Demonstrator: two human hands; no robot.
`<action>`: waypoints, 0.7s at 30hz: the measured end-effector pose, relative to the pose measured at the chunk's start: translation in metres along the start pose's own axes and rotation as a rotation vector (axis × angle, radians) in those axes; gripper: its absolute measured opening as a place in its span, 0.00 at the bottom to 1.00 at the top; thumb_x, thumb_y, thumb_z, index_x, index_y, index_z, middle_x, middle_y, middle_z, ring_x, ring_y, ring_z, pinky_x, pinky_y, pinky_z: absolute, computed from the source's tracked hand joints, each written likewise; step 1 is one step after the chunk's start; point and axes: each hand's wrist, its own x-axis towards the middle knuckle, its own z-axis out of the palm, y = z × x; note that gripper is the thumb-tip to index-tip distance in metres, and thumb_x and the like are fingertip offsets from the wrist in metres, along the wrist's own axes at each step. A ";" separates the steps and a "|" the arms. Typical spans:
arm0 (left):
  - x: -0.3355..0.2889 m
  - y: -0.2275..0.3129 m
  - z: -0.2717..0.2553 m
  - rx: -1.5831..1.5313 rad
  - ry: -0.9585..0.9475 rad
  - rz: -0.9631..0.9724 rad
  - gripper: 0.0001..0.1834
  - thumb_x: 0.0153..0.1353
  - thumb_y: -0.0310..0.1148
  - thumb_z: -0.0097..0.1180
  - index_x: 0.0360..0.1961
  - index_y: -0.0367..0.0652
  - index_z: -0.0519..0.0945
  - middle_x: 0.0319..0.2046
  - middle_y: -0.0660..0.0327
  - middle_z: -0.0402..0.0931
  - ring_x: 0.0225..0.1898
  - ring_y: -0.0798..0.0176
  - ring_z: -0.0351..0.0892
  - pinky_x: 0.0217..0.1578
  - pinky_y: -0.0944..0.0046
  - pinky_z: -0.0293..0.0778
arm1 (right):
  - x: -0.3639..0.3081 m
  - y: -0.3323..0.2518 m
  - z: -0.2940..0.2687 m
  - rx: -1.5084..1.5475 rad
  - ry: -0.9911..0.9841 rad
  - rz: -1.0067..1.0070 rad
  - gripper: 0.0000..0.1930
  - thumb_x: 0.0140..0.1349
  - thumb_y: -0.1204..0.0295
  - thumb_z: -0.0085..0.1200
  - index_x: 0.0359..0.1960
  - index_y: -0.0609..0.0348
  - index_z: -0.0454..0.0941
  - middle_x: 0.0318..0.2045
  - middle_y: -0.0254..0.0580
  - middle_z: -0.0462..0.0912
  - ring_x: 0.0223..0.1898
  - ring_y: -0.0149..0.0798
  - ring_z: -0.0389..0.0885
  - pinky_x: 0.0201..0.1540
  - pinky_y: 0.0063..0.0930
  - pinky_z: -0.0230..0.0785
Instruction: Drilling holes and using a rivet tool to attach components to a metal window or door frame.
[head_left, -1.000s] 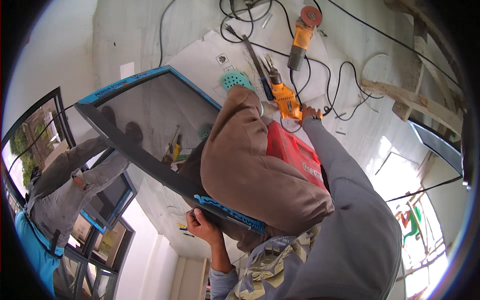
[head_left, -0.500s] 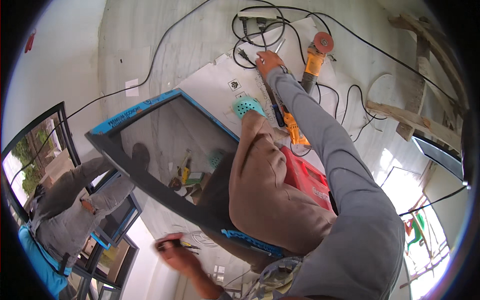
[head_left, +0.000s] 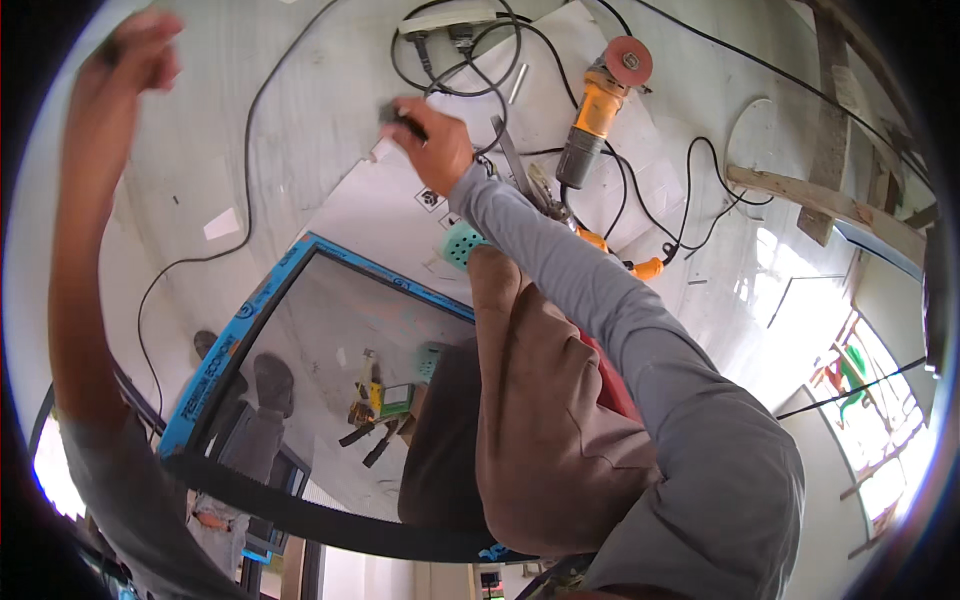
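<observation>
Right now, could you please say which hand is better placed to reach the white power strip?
Probably the right hand: it appears closer to the power strip; the left hand is farther off.

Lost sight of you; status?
Left hand blurred, grip unclear. Right hand holding small dark object. Blue-edged frame beside brown-trousered leg. Grinder lies farther right.

Angle grinder (head_left: 597, 108) right of the power strip (head_left: 447, 21), both beyond the framed screen (head_left: 208, 372).
</observation>
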 end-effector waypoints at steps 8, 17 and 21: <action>0.082 0.001 0.244 0.015 0.003 0.008 0.09 0.60 0.26 0.50 0.36 0.40 0.82 0.36 0.50 0.83 0.39 0.44 0.80 0.40 0.50 0.75 | 0.077 0.043 -0.010 0.444 0.266 0.491 0.10 0.67 0.70 0.52 0.34 0.66 0.77 0.22 0.35 0.77 0.19 0.26 0.69 0.20 0.23 0.62; 0.104 0.016 0.331 -0.002 -0.035 -0.092 0.16 0.58 0.26 0.50 0.47 0.46 0.82 0.42 0.48 0.82 0.44 0.44 0.81 0.45 0.48 0.76 | 0.114 0.071 -0.014 0.159 0.065 0.518 0.10 0.64 0.69 0.54 0.33 0.67 0.79 0.22 0.39 0.78 0.18 0.29 0.69 0.20 0.25 0.64; 0.120 0.013 0.331 0.048 -0.194 -0.155 0.17 0.57 0.27 0.50 0.47 0.45 0.82 0.42 0.47 0.82 0.46 0.44 0.81 0.48 0.49 0.76 | 0.120 0.080 -0.005 0.221 0.116 0.544 0.11 0.65 0.69 0.54 0.34 0.66 0.80 0.23 0.39 0.79 0.18 0.28 0.68 0.20 0.25 0.64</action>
